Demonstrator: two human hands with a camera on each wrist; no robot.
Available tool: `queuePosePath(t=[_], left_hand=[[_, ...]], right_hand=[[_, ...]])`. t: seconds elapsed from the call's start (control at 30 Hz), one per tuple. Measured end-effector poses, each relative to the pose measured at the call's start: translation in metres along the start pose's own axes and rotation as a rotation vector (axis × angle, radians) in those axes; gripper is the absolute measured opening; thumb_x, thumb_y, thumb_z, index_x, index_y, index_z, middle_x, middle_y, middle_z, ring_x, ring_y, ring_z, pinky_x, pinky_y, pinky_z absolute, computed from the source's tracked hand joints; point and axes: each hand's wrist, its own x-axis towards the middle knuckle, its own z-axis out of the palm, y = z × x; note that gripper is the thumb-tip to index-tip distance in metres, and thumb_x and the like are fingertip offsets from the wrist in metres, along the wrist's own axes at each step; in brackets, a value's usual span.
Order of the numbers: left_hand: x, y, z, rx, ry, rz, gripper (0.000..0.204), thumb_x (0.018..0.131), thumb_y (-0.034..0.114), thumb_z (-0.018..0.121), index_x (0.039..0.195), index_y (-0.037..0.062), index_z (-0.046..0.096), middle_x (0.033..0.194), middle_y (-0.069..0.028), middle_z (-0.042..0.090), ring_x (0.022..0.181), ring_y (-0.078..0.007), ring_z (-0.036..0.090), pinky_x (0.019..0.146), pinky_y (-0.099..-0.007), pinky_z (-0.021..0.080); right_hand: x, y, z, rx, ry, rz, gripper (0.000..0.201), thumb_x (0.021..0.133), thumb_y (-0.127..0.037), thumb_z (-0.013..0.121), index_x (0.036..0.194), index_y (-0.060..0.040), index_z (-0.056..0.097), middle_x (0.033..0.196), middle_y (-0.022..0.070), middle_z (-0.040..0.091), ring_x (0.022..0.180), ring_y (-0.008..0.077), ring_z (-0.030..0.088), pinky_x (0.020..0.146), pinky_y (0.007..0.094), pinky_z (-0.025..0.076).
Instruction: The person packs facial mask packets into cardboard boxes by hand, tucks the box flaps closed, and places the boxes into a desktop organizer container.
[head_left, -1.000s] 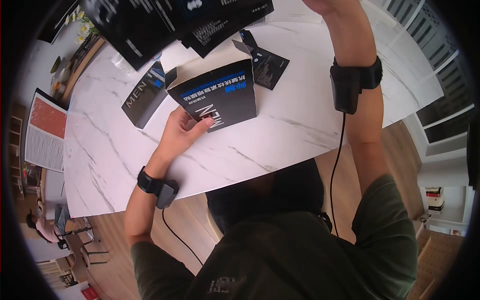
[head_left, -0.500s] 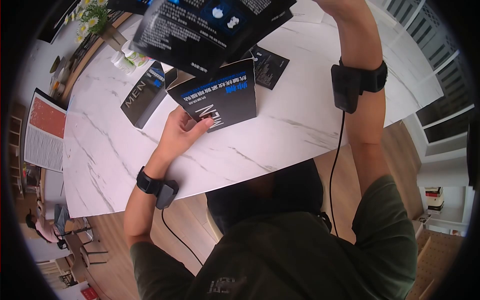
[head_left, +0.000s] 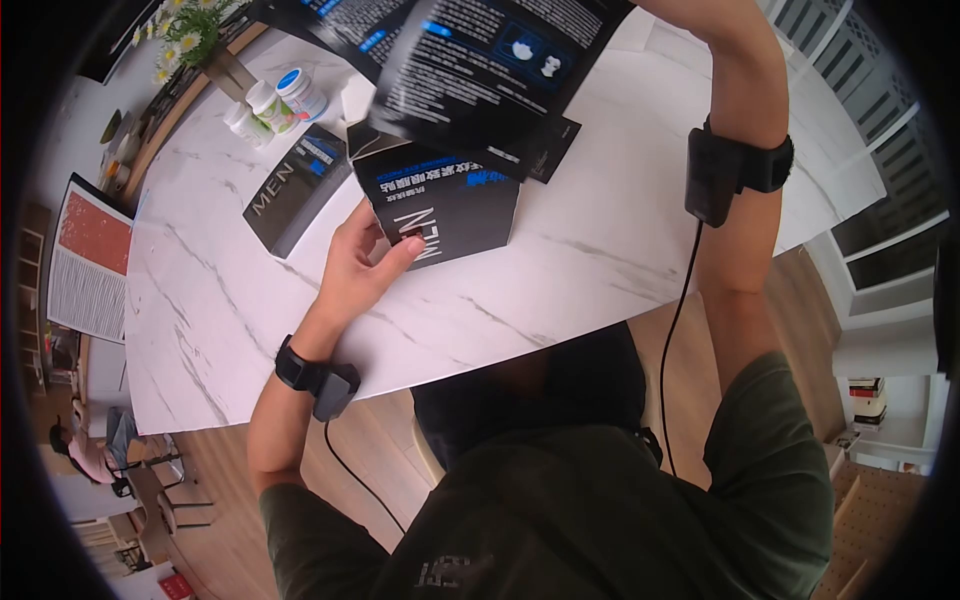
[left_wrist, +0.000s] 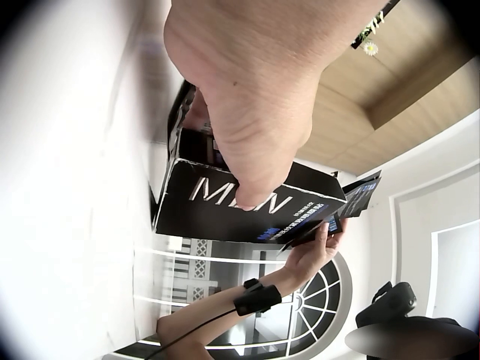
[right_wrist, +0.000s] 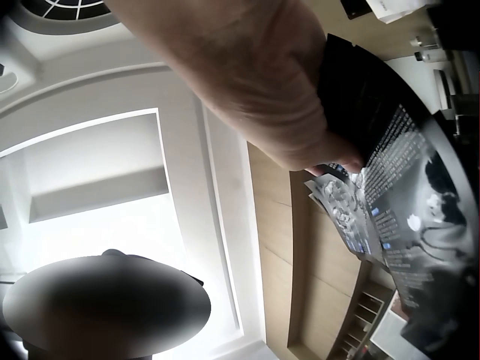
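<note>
My left hand (head_left: 358, 262) grips the lower left part of a black cardboard box (head_left: 455, 220) lettered MEN, with the thumb across its printed front. The box stands tilted on the marble-patterned table. Held over its top are several black printed sachets (head_left: 490, 70), spread apart and hiding most of the opening. In the right wrist view my right hand (right_wrist: 300, 127) pinches these sachets at one edge. Left of the box lies a black MEN carton (head_left: 290, 200). Another black sachet (head_left: 560, 145) lies on the table behind the box, partly covered.
Three white bottles (head_left: 302, 95) stand at the back left, near a vase of daisies (head_left: 185, 45). The table's curved front edge (head_left: 480, 362) runs just before my body. A cable (head_left: 685, 290) hangs from the right wrist camera. Far left, another person (head_left: 85, 450) sits.
My right hand has moved to the right, and the sachets have swung right and down across the box top. The bottles have come into view. My left hand keeps its grip on the box.
</note>
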Motion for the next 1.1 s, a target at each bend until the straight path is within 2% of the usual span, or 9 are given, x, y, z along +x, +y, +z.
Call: queuePosePath(t=[0.13,0.23,0.3,0.43,0.5,0.6,0.8,0.93,1.1], left_hand=[[0.001,0.0,-0.002,0.006,0.013,0.099,0.034,0.083,0.005,0.063,0.114,-0.0007,0.051,0.102,-0.0035,0.057,0.093,-0.0102,0.053,0.087,-0.027,0.04],[0.003,0.001,0.0,-0.029,0.06,0.122,0.036,0.083,0.006,0.063,0.116,-0.0014,0.049,0.102,-0.0031,0.056,0.093,-0.0099,0.052,0.086,-0.0264,0.04],[0.003,0.001,-0.001,-0.028,0.064,0.118,0.037,0.083,0.006,0.064,0.115,-0.0016,0.049,0.101,-0.0028,0.056,0.092,-0.0097,0.052,0.085,-0.0263,0.04],[0.002,0.0,-0.003,-0.004,0.076,0.122,0.037,0.084,0.007,0.063,0.116,-0.0019,0.048,0.101,-0.003,0.055,0.091,-0.0093,0.051,0.084,-0.025,0.04],[0.001,0.001,-0.004,-0.017,0.092,0.125,0.038,0.084,0.007,0.063,0.117,-0.0019,0.047,0.101,-0.0031,0.054,0.091,-0.0092,0.05,0.083,-0.0244,0.04],[0.001,0.0,-0.003,-0.023,0.116,0.134,0.038,0.085,0.007,0.061,0.117,-0.0018,0.045,0.101,-0.0034,0.053,0.091,-0.0091,0.05,0.083,-0.0233,0.039],[0.001,-0.001,-0.004,-0.039,0.103,0.1,0.039,0.086,0.009,0.061,0.119,-0.0003,0.043,0.104,-0.0034,0.05,0.094,-0.0091,0.048,0.085,-0.0238,0.038],[0.003,0.003,0.002,-0.088,0.087,0.116,0.041,0.087,0.012,0.06,0.121,0.0008,0.04,0.109,-0.0035,0.049,0.098,-0.0104,0.046,0.087,-0.0253,0.037],[0.001,0.002,0.002,-0.073,0.053,0.09,0.045,0.089,0.011,0.057,0.127,0.0019,0.034,0.116,-0.0046,0.045,0.1,-0.0108,0.045,0.089,-0.0258,0.036]], right_hand=[[-0.006,-0.012,-0.005,-0.126,-0.043,0.045,0.034,0.08,0.001,0.059,0.113,0.0018,0.053,0.098,0.0085,0.061,0.088,0.0122,0.057,0.081,0.0258,0.048],[-0.006,-0.015,-0.006,-0.073,-0.063,0.156,0.03,0.08,-0.001,0.06,0.11,0.002,0.054,0.094,0.0077,0.062,0.085,0.0114,0.058,0.078,0.025,0.048],[-0.005,-0.022,-0.005,-0.15,-0.043,0.239,0.024,0.081,-0.002,0.06,0.104,0.0021,0.056,0.087,0.0061,0.063,0.079,0.0098,0.057,0.073,0.0239,0.048],[-0.007,-0.023,-0.008,-0.137,-0.05,0.241,0.016,0.082,-0.004,0.059,0.098,0.0013,0.057,0.082,0.0044,0.062,0.074,0.0079,0.056,0.068,0.0229,0.048],[-0.007,-0.027,-0.008,-0.204,-0.074,0.358,0.013,0.083,-0.007,0.059,0.093,0.0004,0.056,0.079,0.0032,0.061,0.072,0.0071,0.055,0.066,0.0224,0.047],[-0.008,-0.032,-0.009,-0.172,-0.103,0.379,0.013,0.084,-0.009,0.059,0.092,0.0,0.056,0.078,0.0031,0.061,0.07,0.0069,0.055,0.065,0.0222,0.047],[-0.001,-0.015,0.008,-0.026,-0.13,0.161,0.012,0.084,-0.01,0.058,0.091,-0.0007,0.055,0.077,0.0024,0.06,0.068,0.0061,0.054,0.06,0.0212,0.047],[0.001,-0.019,0.014,0.073,-0.127,0.247,0.014,0.085,-0.01,0.058,0.095,-0.0014,0.053,0.078,0.0015,0.059,0.066,0.005,0.054,0.059,0.0209,0.047],[-0.001,-0.017,0.018,0.094,-0.092,0.175,0.013,0.086,-0.009,0.056,0.095,-0.0003,0.052,0.077,0.0016,0.057,0.067,0.0051,0.053,0.058,0.0197,0.044]])
